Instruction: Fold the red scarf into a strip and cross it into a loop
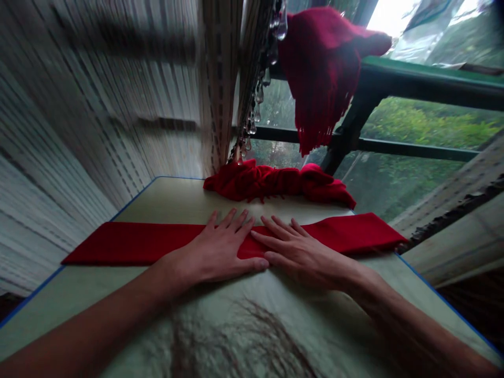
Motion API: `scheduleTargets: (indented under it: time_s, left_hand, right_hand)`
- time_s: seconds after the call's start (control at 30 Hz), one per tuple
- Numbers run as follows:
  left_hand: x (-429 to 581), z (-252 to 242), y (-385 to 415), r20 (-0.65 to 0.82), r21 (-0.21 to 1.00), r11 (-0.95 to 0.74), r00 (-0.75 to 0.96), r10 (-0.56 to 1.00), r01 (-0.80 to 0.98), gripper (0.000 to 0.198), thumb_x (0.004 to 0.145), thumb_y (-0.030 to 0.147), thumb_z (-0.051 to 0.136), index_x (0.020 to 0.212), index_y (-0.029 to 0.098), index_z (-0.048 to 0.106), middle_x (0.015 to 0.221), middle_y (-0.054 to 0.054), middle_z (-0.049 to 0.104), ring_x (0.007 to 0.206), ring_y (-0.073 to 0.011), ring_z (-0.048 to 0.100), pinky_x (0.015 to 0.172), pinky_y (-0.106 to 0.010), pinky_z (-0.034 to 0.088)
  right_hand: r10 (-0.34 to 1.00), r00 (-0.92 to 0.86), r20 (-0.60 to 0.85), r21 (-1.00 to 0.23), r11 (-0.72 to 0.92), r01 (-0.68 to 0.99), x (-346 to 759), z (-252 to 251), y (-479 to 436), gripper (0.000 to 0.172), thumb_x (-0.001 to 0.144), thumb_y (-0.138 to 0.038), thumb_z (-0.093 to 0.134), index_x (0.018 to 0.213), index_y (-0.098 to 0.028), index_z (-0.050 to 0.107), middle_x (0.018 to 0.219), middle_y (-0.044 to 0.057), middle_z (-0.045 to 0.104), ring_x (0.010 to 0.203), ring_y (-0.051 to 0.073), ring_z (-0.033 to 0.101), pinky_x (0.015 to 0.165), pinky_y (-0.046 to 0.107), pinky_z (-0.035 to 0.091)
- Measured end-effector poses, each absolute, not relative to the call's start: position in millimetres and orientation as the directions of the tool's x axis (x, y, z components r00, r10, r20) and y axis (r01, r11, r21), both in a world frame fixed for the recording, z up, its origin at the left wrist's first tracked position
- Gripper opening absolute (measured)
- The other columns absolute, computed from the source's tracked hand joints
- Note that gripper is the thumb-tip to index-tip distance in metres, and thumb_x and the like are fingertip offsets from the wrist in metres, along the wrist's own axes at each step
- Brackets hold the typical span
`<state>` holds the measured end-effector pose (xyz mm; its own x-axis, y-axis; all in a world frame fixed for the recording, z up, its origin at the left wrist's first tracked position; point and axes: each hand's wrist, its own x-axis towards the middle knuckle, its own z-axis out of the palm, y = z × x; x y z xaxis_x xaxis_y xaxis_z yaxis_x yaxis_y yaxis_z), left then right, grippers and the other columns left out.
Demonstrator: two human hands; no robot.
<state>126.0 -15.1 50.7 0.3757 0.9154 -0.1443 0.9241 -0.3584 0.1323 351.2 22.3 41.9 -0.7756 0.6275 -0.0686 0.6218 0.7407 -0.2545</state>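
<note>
A red scarf, laid out as a long flat band, runs across the table from side to side. My left hand lies on the middle of it, palm down with fingers spread. Beside it, my right hand rests flat on the same cloth, its fingers also apart. The two thumbs nearly meet at the scarf's near edge. Both ends of the scarf reach the table's side edges.
Behind the scarf sits a crumpled red cloth. A fringed red scarf hangs over the green window bar. A string curtain stands at the left, with hanging clear beads. Blurred hair shows at the bottom.
</note>
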Motion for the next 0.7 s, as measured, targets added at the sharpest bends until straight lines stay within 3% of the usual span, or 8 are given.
scheduleTargets:
  time_s: [0.1, 0.17, 0.3, 0.47, 0.57, 0.7]
  left_hand:
    - [123, 54, -14, -0.128, 0.144, -0.358, 0.376, 0.918, 0.923, 0.11, 0.085, 0.092, 0.029, 0.166, 0.021, 0.01, 0.171, -0.009, 0.001, 0.159, -0.0355, -0.002, 0.126, -0.064, 0.0]
    - [120, 55, -13, -0.082, 0.15, -0.342, 0.356, 0.931, 0.928, 0.097, 0.092, 0.086, 0.025, 0.166, 0.025, 0.013, 0.172, -0.006, 0.003, 0.159, -0.0349, 0.0, 0.125, -0.064, 0.002]
    - [111, 52, -11, -0.036, 0.117, -0.291, 0.297, 0.954, 0.95, 0.075, 0.101, 0.072, 0.028, 0.164, 0.031, 0.023, 0.172, -0.006, 0.012, 0.159, -0.0364, 0.007, 0.123, -0.069, 0.006]
    - [107, 50, -11, -0.031, 0.118, -0.313, 0.318, 0.947, 0.942, 0.075, 0.098, 0.073, 0.036, 0.162, 0.034, 0.028, 0.171, -0.007, 0.017, 0.158, -0.0376, 0.013, 0.123, -0.069, 0.008]
    - [108, 50, -14, 0.014, 0.129, -0.342, 0.343, 0.939, 0.931, 0.071, 0.1, 0.072, 0.033, 0.162, 0.039, 0.025, 0.171, -0.003, 0.016, 0.158, -0.0364, 0.013, 0.124, -0.068, 0.008]
    - [112, 46, -17, -0.058, 0.119, -0.352, 0.36, 0.931, 0.929, 0.078, 0.097, 0.077, 0.033, 0.162, 0.034, 0.026, 0.17, -0.006, 0.019, 0.158, -0.0366, 0.014, 0.125, -0.066, 0.009]
  right_hand:
    - [0.629, -0.778, 0.014, -0.293, 0.746, 0.598, 348, 42, 23, 0.062, 0.107, -0.059, 0.025, 0.164, -0.033, 0.021, 0.171, 0.005, 0.007, 0.158, 0.028, 0.002, 0.126, 0.063, 0.005]
    - [0.663, -0.748, 0.038, -0.285, 0.724, 0.628, 347, 41, 24, 0.066, 0.108, -0.058, 0.025, 0.164, -0.026, 0.02, 0.171, 0.009, 0.01, 0.158, 0.028, 0.003, 0.126, 0.062, 0.005]
    - [0.653, -0.756, -0.048, -0.277, 0.719, 0.638, 355, 46, 25, 0.075, 0.104, -0.066, 0.027, 0.163, -0.019, 0.027, 0.17, 0.012, 0.015, 0.158, 0.03, 0.006, 0.127, 0.06, 0.005]
    - [0.6, -0.799, -0.044, -0.366, 0.734, 0.572, 365, 51, 28, 0.075, 0.102, -0.069, 0.033, 0.163, -0.026, 0.026, 0.17, 0.01, 0.011, 0.158, 0.026, 0.005, 0.127, 0.057, 0.003]
    - [0.662, -0.747, 0.055, -0.326, 0.719, 0.613, 360, 43, 32, 0.073, 0.105, -0.065, 0.029, 0.164, -0.022, 0.025, 0.17, 0.013, 0.012, 0.158, 0.029, 0.005, 0.126, 0.061, 0.006]
    - [0.683, -0.728, 0.057, -0.296, 0.708, 0.641, 356, 35, 35, 0.075, 0.103, -0.066, 0.032, 0.162, -0.019, 0.032, 0.169, 0.016, 0.02, 0.158, 0.033, 0.011, 0.125, 0.064, 0.009]
